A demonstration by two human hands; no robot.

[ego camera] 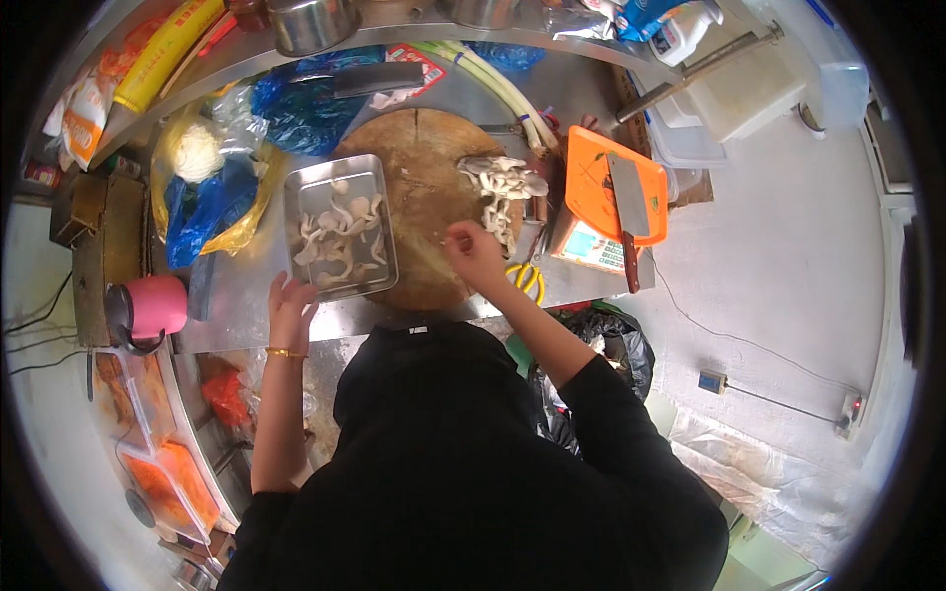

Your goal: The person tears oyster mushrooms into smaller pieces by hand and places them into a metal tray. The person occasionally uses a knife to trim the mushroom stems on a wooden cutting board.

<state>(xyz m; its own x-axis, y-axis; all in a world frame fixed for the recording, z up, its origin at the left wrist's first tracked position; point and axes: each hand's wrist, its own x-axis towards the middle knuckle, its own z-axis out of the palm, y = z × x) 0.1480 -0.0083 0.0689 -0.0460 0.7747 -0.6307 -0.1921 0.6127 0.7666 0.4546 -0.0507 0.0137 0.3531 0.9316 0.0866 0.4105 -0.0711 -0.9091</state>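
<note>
A rectangular stainless steel tray (pixel 390 221) holds several loose pieces of oyster mushroom (pixel 344 221); it overlaps the left part of a round wooden chopping block (pixel 421 185). My left hand (pixel 290 306) is at the tray's near left corner, fingers apart, with nothing seen in it; whether it touches the rim I cannot tell. Over the near right part of the block is my right hand (pixel 475 255), its fingers curled. A tiny pale bit shows by its fingertips, but the grip is unclear. Just beyond that hand lies a cluster of oyster mushrooms (pixel 502 177) on the block's right side.
Right of the block, a cleaver (pixel 628 196) rests on an orange tray (pixel 587 173) atop a digital scale (pixel 591 244). Yellow-handled scissors (pixel 526 281) lie nearby. Leeks (pixel 510 92) and a dark blade (pixel 378 79) are behind. At left are a cauliflower (pixel 196 151) and a pink kettle (pixel 157 306).
</note>
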